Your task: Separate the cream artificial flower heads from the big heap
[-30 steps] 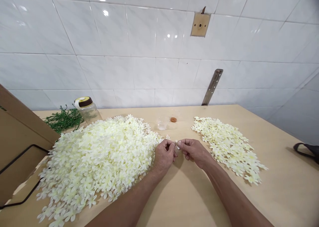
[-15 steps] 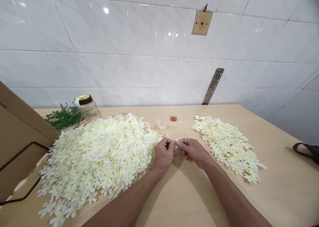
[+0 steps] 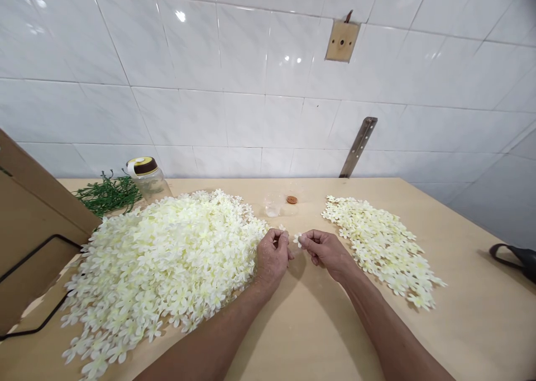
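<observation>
My left hand [image 3: 272,255] and my right hand [image 3: 324,249] are close together over the wooden table [image 3: 310,325], between two heaps of white fabric flower petals. My right hand pinches a small white petal [image 3: 297,239] between thumb and fingers. My left hand is curled with its fingertips pinched on another small white petal piece [image 3: 283,235]. A narrow gap separates the two hands. The large petal heap [image 3: 167,258] lies just left of my left hand. The smaller, flatter petal heap [image 3: 381,247] lies just right of my right hand.
A cardboard box [image 3: 29,225] with a black strap stands at the left edge. Green plastic stems [image 3: 106,194] and a clear jar with a brown lid [image 3: 146,177] sit at the back left. A small clear cup [image 3: 273,207] and a brown disc [image 3: 292,199] lie near the tiled wall. A black strap [image 3: 513,255] lies far right.
My hands, which were touching at the fingertips, have drawn slightly apart, each with a small white piece. The view has shifted a little.
</observation>
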Tool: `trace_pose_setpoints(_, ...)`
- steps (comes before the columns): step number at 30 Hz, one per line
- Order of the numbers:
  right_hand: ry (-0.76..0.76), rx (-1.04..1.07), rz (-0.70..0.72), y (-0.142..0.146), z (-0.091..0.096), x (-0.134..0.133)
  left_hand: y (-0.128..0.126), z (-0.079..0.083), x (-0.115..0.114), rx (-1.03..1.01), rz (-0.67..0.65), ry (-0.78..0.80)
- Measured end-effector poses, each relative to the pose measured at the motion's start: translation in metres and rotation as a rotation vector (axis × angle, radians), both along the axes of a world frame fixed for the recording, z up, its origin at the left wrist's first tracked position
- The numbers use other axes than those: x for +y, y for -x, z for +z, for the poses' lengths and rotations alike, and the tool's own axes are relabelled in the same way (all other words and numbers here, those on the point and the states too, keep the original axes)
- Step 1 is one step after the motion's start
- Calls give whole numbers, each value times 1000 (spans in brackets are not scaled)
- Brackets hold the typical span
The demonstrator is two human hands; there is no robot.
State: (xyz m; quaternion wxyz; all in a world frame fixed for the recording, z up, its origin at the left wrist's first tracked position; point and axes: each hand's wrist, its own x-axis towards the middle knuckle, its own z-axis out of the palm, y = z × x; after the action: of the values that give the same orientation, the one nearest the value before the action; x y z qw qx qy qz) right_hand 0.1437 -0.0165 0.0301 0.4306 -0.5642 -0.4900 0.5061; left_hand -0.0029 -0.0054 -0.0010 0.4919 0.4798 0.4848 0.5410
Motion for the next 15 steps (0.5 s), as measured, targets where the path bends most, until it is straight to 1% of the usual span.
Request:
trace_pose_setpoints(4,22,25,-7,-1,-1,1,0,-3,1,15,-5,3)
trace_pose_setpoints(8,57,48,17,-1,-4,1,1,0,1,21,-13,14)
trace_pose_setpoints(10,69,51,55,-2,-4,0,1,2,0,7,-59,23)
trace_pose_setpoints(12,74,53,84,-3,-4,0,1,3,-1,-31,-143,38)
trace_pose_setpoints(15,73,43,92,-4,-4,0,0,3,-1,-128,-264,81)
